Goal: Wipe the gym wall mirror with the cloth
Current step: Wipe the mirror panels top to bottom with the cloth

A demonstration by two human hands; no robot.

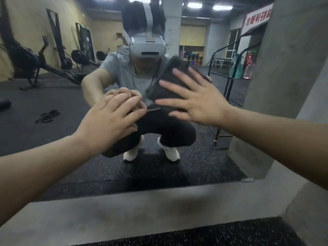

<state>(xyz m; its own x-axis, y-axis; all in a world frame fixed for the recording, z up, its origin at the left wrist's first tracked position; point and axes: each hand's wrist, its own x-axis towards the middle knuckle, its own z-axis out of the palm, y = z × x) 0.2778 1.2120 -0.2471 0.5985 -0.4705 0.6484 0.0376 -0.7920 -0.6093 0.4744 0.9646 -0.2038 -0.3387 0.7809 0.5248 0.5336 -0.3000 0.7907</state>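
Observation:
The wall mirror (pixel 53 139) fills most of the view and reflects a crouching person and the gym behind. A dark cloth (pixel 170 80) lies flat against the glass at the centre right. My right hand (pixel 197 100) presses on it with fingers spread and straight. My left hand (pixel 110 119) rests flat on the bare glass to the left of the cloth, fingers together, touching its own reflection. Part of the cloth is hidden under my right palm.
A grey concrete ledge (pixel 142 210) runs below the mirror's bottom edge. A concrete pillar (pixel 276 86) bounds the mirror on the right. Dark speckled rubber flooring (pixel 230 235) lies in front of the ledge. Rowing machines and a black rack appear only as reflections.

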